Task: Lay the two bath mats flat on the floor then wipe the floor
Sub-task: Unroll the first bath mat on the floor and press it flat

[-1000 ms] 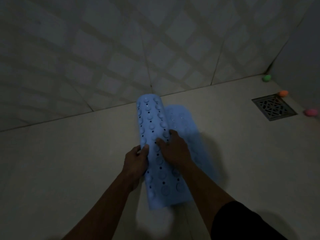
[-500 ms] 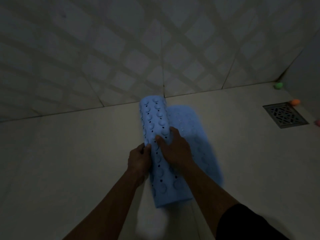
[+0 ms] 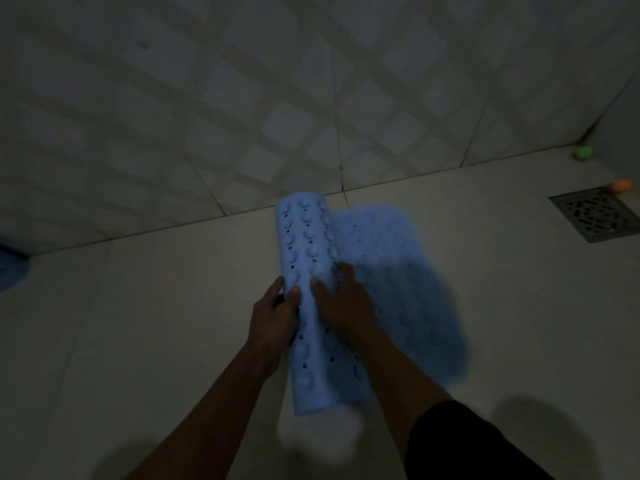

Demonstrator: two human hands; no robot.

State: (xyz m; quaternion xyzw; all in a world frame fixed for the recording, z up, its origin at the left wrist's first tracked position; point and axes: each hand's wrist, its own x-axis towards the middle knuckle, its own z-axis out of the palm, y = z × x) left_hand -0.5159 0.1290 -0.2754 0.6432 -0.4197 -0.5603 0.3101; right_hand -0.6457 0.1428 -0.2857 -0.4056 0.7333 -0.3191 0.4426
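Note:
A light blue bath mat [image 3: 408, 271] lies partly unrolled on the pale tiled floor, its flat part spread to the right. The rolled part [image 3: 306, 244] stands beside it on the left, showing suction cups and small holes. My left hand [image 3: 273, 317] grips the roll's left side with the thumb on top. My right hand [image 3: 343, 299] presses down on the roll's right side, fingers spread. A bit of a second blue mat [image 3: 10, 268] shows at the far left edge.
A tiled wall [image 3: 311, 98] rises just behind the mat. A metal floor drain [image 3: 595, 216] sits at the right, with a green ball [image 3: 583, 153] and an orange ball [image 3: 621, 186] near the corner. Bare floor lies to the left.
The roll has turned leftward and more of the mat lies flat on the right. Both hands stay on the roll. The view shifted left, bringing a blue mat edge into sight.

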